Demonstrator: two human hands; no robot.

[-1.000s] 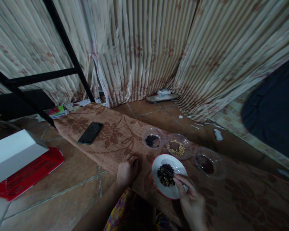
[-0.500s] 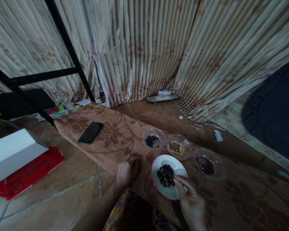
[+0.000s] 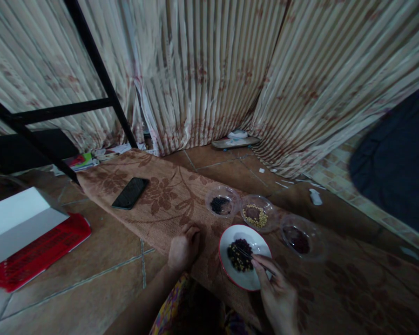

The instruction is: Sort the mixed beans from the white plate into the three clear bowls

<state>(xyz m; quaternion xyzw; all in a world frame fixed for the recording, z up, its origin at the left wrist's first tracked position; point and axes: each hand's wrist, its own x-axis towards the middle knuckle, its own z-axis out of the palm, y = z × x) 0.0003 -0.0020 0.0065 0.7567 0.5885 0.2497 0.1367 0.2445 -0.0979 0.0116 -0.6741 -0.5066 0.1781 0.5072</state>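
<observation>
My right hand pinches a pair of tweezers, their tips down among mixed dark and yellow beans in a white red-rimmed bowl. Whether the tips grip a bean is too small to tell. Left of the bowl, my left hand rests on the patterned brown cloth in a loose fist. Beyond the bowl stand three clear plastic cups in a row: one with black beans, one with yellow beans, and one with dark red beans.
A dark phone lies on the brown cloth to the left. A white and red box sits on the tiled floor. Behind hang striped curtains, with a skateboard at their foot. A black metal frame rises at left.
Almost nothing differs. The view has shifted very slightly; both hands and the tweezers stay in about the same places.
</observation>
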